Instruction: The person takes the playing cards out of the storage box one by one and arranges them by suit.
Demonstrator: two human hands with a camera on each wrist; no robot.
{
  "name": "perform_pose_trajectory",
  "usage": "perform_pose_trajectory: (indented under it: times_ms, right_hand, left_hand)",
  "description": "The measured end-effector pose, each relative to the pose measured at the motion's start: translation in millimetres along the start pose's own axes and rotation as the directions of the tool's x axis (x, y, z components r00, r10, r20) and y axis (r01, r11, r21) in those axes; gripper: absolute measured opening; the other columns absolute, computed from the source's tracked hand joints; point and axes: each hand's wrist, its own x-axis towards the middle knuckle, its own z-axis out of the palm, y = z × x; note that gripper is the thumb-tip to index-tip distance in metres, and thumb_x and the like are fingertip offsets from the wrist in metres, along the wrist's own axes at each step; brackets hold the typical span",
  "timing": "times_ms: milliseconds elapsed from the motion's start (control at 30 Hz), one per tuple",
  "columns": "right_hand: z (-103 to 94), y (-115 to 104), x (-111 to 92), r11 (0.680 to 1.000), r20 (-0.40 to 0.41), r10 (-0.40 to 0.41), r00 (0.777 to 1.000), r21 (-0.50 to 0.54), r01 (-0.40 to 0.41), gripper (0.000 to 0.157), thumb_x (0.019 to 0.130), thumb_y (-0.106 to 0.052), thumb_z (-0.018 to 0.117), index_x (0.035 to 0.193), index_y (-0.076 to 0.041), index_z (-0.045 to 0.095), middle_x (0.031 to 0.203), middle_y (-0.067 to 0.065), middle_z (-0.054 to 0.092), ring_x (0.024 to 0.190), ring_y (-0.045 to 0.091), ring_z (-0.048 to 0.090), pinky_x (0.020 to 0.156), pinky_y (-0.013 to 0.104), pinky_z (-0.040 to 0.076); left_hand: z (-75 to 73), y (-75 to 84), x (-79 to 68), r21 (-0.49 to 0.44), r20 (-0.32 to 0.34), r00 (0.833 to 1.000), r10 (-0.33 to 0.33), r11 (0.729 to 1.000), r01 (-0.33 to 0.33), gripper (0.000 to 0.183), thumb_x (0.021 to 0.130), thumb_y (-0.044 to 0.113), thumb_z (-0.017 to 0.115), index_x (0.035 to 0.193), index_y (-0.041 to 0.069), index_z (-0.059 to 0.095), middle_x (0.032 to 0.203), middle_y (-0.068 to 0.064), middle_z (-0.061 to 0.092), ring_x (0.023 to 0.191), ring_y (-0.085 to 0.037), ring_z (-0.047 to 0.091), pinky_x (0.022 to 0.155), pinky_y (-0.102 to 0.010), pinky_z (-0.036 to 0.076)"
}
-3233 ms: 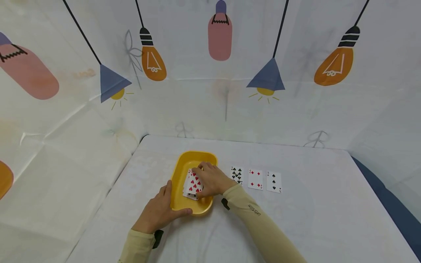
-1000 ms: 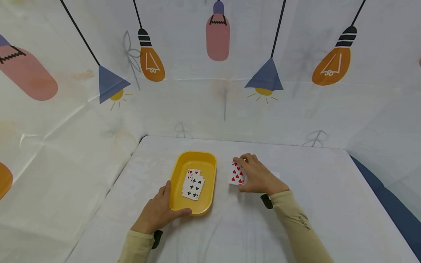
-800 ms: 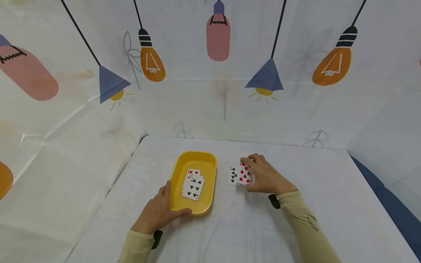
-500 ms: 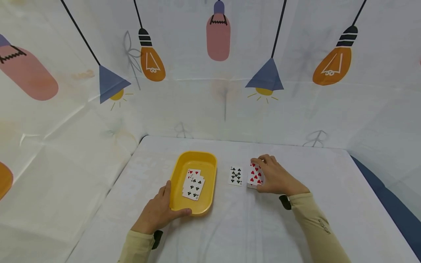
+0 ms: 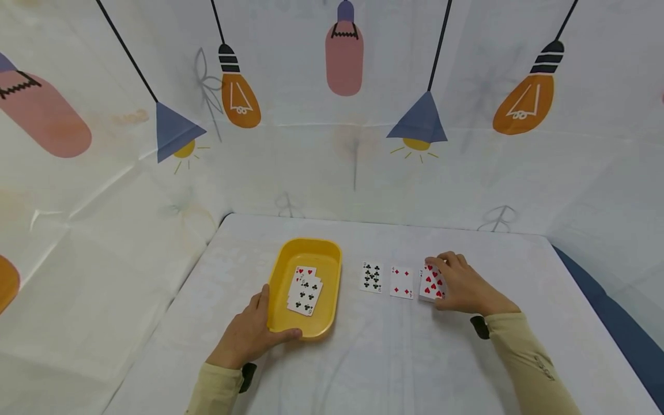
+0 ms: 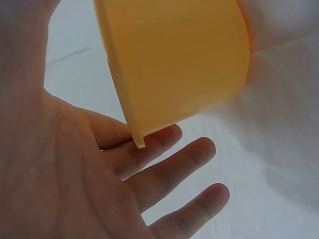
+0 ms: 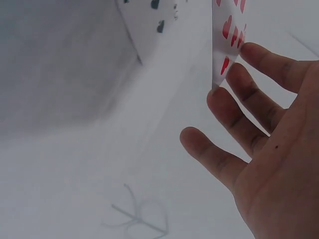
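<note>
The step in hand seems to be taking a heart card (image 5: 432, 282) along the row. The right hand (image 5: 467, 288) pinches it, below and right of the frame's middle, past the nine of clubs (image 5: 372, 277) and four of diamonds (image 5: 402, 282). The left hand (image 5: 246, 334) rests, spread wide, on the yellow tray (image 5: 323, 259), low in the middle. Next likely needs a picked spot and a soft let-go. Half a second ago, the heart card hid the four of diamonds; now it is farther right.
</note>
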Motion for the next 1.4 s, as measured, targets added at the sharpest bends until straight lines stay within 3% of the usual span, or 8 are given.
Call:
perform_pose_trajectory:
  times_ms: [467,767,1400]
  right_hand:
    - [1.9,32,-17,0.999,0.062,0.016,0.998,-0.037,-0.014,0.082,0.059,-0.016,0.078,0.136,-0.004,0.053,0.127,0.020,0.047,0.115,0.041,0.045,0.092,0.061,0.045]
    - [3.5,44,-25,0.998,0.075,0.057,0.996,-0.028,-0.055,0.081,0.060,-0.014,0.078,0.136,-0.003,0.053,0.128,0.022,0.047,0.114,0.041,0.045,0.088,0.057,0.046]
    - [11.5,57,-24,0.998,0.133,0.063,0.989,-0.004,-0.063,0.082,0.060,-0.015,0.078,0.138,-0.003,0.053,0.128,0.024,0.047,0.114,0.043,0.045,0.088,0.058,0.045]
  left_hand:
    - [-0.6,0.7,-0.2,-0.017,0.002,1.000,0.003,1.000,-0.003,0.140,0.069,0.082,0.072,0.159,-0.006,0.012,0.153,-0.029,0.038,0.112,-0.041,0.060,0.099,-0.055,0.049]
    - [-1.6,1.8,-0.1,-0.021,0.005,1.000,0.003,1.000,-0.003,0.140,0.069,0.082,0.072,0.159,-0.007,0.012,0.153,-0.030,0.037,0.110,-0.040,0.060,0.099,-0.055,0.049]
    - [0.2,0.3,0.3,-0.018,-0.005,1.000,0.010,1.000,-0.010,0.140,0.069,0.082,0.072,0.159,-0.007,0.013,0.153,-0.029,0.038,0.108,-0.042,0.061,0.098,-0.055,0.049]
